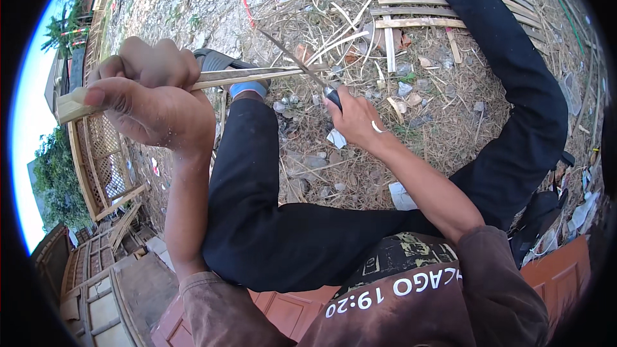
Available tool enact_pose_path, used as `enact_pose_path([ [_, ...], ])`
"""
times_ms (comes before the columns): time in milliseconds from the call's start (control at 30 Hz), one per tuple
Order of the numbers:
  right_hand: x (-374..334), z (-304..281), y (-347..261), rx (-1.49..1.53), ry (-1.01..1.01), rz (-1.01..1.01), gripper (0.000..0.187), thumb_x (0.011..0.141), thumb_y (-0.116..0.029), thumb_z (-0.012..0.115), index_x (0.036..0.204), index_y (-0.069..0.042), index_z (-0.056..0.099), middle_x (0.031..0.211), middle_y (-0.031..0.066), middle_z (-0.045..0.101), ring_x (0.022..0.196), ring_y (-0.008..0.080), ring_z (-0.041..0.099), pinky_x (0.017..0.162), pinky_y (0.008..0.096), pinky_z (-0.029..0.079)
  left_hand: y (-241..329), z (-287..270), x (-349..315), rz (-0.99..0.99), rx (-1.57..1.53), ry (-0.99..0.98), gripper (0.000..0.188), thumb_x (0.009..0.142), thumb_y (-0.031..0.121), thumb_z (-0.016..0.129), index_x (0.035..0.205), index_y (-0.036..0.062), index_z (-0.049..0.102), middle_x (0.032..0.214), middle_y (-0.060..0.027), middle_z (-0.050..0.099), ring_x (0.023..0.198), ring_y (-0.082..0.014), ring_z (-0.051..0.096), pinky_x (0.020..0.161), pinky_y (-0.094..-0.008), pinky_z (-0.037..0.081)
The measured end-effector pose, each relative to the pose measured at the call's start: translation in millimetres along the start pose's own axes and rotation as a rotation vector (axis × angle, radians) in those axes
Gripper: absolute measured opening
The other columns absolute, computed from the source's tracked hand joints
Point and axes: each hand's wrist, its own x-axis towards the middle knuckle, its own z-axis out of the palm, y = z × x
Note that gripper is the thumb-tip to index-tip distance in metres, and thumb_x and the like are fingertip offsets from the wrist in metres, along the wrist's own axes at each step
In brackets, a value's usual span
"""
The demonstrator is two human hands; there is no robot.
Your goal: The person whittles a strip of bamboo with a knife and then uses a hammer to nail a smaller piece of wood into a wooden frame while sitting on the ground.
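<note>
Hands [154,106] on wooden strip [225,78] and knife [289,55], perhaps plastic bag [571,93] far right

The left hand [153,93] is curled, thumb [110,99] extended, while the right hand [353,117] is clenched, its forearm [424,177] slanting.

Pale wood strip [222,78] was long, held in midair; black-handled knife [299,63] slanted across its right end.

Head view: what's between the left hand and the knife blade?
A stretch of the pale wooden strip, running from the left hand to the knife blade. A dark shoe shows partly behind it, in the head view.
</note>
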Motion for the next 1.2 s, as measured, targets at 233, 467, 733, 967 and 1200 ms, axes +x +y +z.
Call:
enact_pose_path([
  [233,-23,1,-44,0.205,-0.167,-0.286,0.032,0.097,-0.028,0.052,0.101,0.003,0.051,0.067,0.0267,0.063,0.066,0.0476,0.064,0.063,0.0541,0.050,-3,-30,0,-0.002,0.047,0.017,0.064,0.088,0.069,0.047,0.068,0.0137,0.021,0.061,0.0033,0.021,0.046,-0.0075,0.022,0.040,-0.0259,0.016],
  [467,-7,-1,-44,0.098,-0.190,-0.044,0.033,0.097,-0.030,0.051,0.096,0.002,0.051,0.066,0.0261,0.062,0.067,0.0478,0.063,0.062,0.0538,0.049,-7,-34,-1,-0.005,0.033,-0.015,0.063,0.089,0.068,0.047,0.070,0.0142,0.022,0.063,0.0035,0.021,0.047,-0.0084,0.021,0.043,-0.0279,0.017],
  [733,-3,12,17,-0.066,-0.164,0.129,0.036,0.097,-0.033,0.049,0.102,0.003,0.052,0.072,0.0264,0.063,0.071,0.0457,0.064,0.068,0.0536,0.050,-5,-23,-3,-0.039,-0.068,0.005,0.062,0.090,0.066,0.047,0.067,0.0148,0.020,0.060,0.0041,0.019,0.045,-0.0073,0.021,0.040,-0.0261,0.014],
  [967,9,12,22,0.210,-0.177,0.223,0.048,0.096,-0.043,0.048,0.097,0.004,0.058,0.085,0.0237,0.065,0.088,0.0406,0.063,0.081,0.0485,0.046,-7,-19,-2,-0.050,-0.057,0.061,0.062,0.089,0.066,0.048,0.068,0.0140,0.022,0.059,0.0040,0.020,0.044,-0.0079,0.022,0.041,-0.0265,0.016],
  [1200,-27,-3,-61,0.181,-0.139,-0.146,0.040,0.098,-0.040,0.051,0.097,0.000,0.051,0.070,0.0205,0.061,0.068,0.0407,0.063,0.064,0.0480,0.046,-12,-37,2,0.033,0.054,0.090,0.061,0.089,0.066,0.049,0.072,0.0142,0.021,0.061,0.0031,0.021,0.046,-0.0088,0.022,0.042,-0.0261,0.016],
])
